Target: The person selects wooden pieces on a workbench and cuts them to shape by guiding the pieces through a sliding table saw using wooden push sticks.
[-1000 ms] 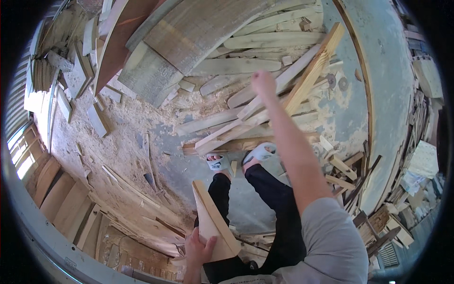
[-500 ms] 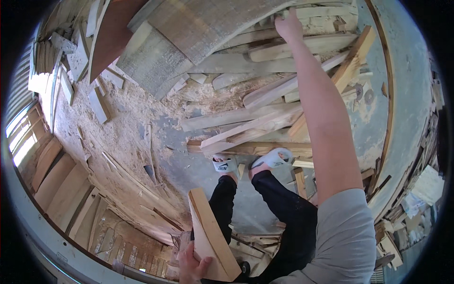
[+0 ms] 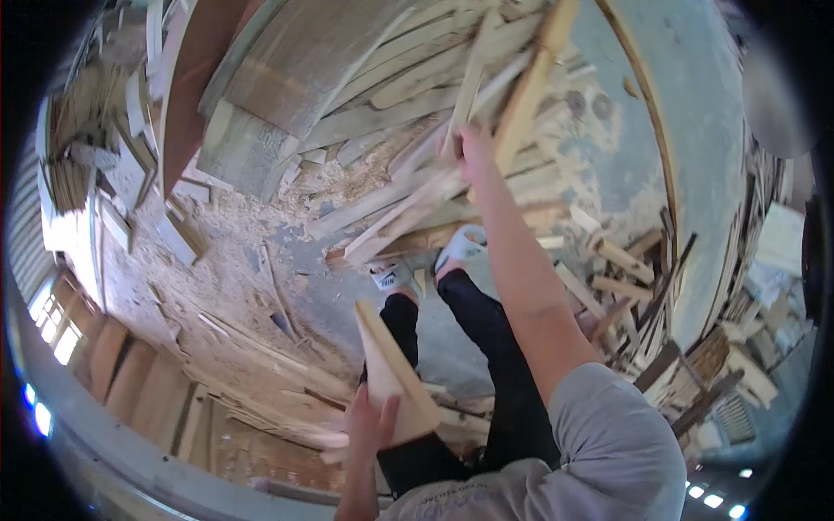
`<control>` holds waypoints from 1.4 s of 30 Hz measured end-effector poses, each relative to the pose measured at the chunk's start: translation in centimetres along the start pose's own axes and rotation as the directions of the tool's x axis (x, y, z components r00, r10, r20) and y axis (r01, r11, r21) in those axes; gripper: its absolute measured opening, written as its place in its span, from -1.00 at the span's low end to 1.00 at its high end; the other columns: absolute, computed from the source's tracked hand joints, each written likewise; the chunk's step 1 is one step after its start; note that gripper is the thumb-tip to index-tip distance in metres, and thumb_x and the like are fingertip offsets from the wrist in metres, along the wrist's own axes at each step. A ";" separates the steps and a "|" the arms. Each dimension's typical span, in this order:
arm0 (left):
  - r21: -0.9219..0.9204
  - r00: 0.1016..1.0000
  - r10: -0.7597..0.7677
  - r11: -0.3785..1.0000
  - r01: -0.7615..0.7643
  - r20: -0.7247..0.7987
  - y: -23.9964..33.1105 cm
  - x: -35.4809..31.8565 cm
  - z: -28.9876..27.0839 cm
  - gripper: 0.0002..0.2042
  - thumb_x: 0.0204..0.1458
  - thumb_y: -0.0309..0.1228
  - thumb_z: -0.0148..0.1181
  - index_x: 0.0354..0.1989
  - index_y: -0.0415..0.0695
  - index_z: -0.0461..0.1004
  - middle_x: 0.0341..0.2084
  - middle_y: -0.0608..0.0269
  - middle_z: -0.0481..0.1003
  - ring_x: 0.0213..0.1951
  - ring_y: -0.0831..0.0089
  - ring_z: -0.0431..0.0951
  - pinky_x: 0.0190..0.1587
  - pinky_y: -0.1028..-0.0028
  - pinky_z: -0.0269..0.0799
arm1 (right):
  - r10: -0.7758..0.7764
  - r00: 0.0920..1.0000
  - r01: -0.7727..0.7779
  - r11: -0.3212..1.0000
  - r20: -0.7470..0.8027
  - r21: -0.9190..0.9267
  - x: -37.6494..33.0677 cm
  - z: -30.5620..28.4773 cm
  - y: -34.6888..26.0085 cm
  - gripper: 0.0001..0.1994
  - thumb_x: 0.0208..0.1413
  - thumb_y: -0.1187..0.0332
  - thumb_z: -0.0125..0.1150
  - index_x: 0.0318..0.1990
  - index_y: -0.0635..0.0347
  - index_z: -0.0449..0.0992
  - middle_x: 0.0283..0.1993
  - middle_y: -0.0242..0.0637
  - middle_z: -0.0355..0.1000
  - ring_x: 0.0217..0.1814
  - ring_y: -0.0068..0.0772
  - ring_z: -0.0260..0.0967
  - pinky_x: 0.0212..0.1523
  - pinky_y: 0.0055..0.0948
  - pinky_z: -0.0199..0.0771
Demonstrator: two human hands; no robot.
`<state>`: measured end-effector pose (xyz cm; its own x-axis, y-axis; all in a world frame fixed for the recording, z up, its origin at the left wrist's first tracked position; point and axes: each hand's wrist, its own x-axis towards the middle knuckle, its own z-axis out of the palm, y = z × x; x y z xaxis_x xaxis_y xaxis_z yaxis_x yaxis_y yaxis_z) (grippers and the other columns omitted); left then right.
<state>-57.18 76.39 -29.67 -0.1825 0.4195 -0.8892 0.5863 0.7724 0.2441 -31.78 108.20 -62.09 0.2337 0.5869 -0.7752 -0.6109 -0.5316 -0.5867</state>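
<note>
My left hand (image 3: 368,420) is closed around the lower part of a thick pale wooden board piece (image 3: 401,386), held tilted beside my left leg. Stretched forward over the lumber, my right hand (image 3: 475,156) grips the near end of a long narrow wooden strip (image 3: 472,82). The strip points away from me, slightly blurred, above a pile of rough wooden boards (image 3: 413,91). Beside it on the right lies a thicker yellowish beam (image 3: 537,78). The fingertips of my right hand are partly hidden.
Large plywood panels (image 3: 282,74) lean at the far left, with sawdust and offcuts (image 3: 178,236) below them. My sandalled feet (image 3: 460,247) stand close to the pile. Scrap wood (image 3: 625,269) is heaped to the right. A metal rail (image 3: 165,464) curves along the lower left.
My right hand has drawn back from the far end of the pile with a wooden strip in it. My left hand keeps the board piece. The whole view has shifted.
</note>
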 end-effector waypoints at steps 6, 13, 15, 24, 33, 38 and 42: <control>0.238 0.990 0.136 0.961 -0.143 0.047 0.6 1.6 2.4 -0.46 0.16 0.03 0.01 -0.03 -0.30 0.43 -0.31 -0.25 0.53 -0.19 -0.24 0.51 -0.10 0.02 0.40 | 0.253 0.967 -0.222 0.904 0.039 -0.366 -23.2 -14.1 -7.5 -0.69 0.15 0.15 0.17 -0.15 0.23 0.47 -0.45 -0.28 0.45 -0.52 -0.35 0.43 -0.52 -0.29 0.49; -0.027 0.877 0.289 0.953 -0.302 0.384 10.5 -1.8 -6.3 -0.30 0.26 0.12 -0.20 0.04 -0.43 0.43 -0.13 -0.03 0.54 -0.10 0.15 0.53 0.01 0.28 0.42 | -0.120 0.982 -0.038 0.637 -0.147 -0.770 -57.1 -22.2 -21.6 -0.61 0.03 0.10 0.21 -0.21 0.30 0.49 -0.48 -0.07 0.50 -0.56 -0.21 0.49 -0.52 -0.25 0.49; -0.030 0.857 0.324 0.939 -0.341 0.400 11.1 0.8 -9.7 -0.26 0.24 0.16 -0.19 0.07 -0.45 0.40 -0.09 0.00 0.52 -0.07 0.19 0.51 0.04 0.32 0.40 | -0.308 0.926 0.017 0.614 -0.219 -0.789 -65.7 -25.6 -20.6 -0.57 0.02 0.04 0.21 -0.27 0.32 0.52 -0.46 -0.03 0.52 -0.50 -0.12 0.52 -0.41 -0.21 0.53; 0.411 0.736 0.155 0.745 -0.525 0.659 20.6 -2.5 -11.7 -0.22 0.22 0.21 -0.24 0.17 -0.40 0.33 0.07 -0.08 0.43 0.07 0.16 0.44 0.13 0.31 0.32 | -0.233 0.464 0.022 0.967 -0.854 -0.252 -89.3 -22.6 -2.6 -0.55 0.08 -0.02 0.24 -0.30 0.31 0.51 -0.57 -0.18 0.46 -0.55 -0.29 0.49 -0.44 -0.28 0.49; 0.534 0.599 0.113 0.344 -0.772 0.793 18.8 -10.7 -0.8 -0.18 0.20 0.24 -0.24 0.22 -0.41 0.28 0.16 -0.14 0.36 0.17 0.10 0.36 0.21 0.29 0.22 | 0.096 0.276 0.477 0.850 -0.956 0.223 -94.3 -19.1 4.6 -0.72 0.16 0.20 0.24 -0.30 0.29 0.47 -0.61 -0.38 0.35 -0.60 -0.49 0.37 -0.58 -0.42 0.39; 0.541 0.558 0.180 0.137 -0.830 0.810 18.8 -13.9 10.6 -0.10 0.16 0.27 -0.20 0.24 -0.52 0.18 0.22 -0.35 0.24 0.29 -0.01 0.24 0.29 0.25 0.11 | 0.098 0.297 0.413 0.884 -0.950 0.221 -96.3 -22.8 8.4 -0.76 0.17 0.24 0.23 -0.27 0.27 0.46 -0.62 -0.40 0.33 -0.61 -0.49 0.36 -0.60 -0.43 0.36; 0.516 0.529 0.110 0.128 -0.847 0.841 18.1 -27.0 17.9 -0.09 0.15 0.27 -0.18 0.23 -0.54 0.17 0.22 -0.41 0.22 0.32 -0.08 0.18 0.32 0.25 0.09 | 0.144 0.362 0.356 0.891 -0.921 0.280 -99.1 -25.1 10.6 -0.82 0.18 0.31 0.21 -0.31 0.25 0.44 -0.61 -0.41 0.30 -0.66 -0.53 0.25 -0.64 -0.45 0.26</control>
<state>-27.51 70.51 -8.19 0.6317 -0.0943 -0.7694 0.6370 -0.5026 0.5846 -42.45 29.09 2.62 0.6930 -0.4264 -0.5813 -0.6730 -0.0938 -0.7336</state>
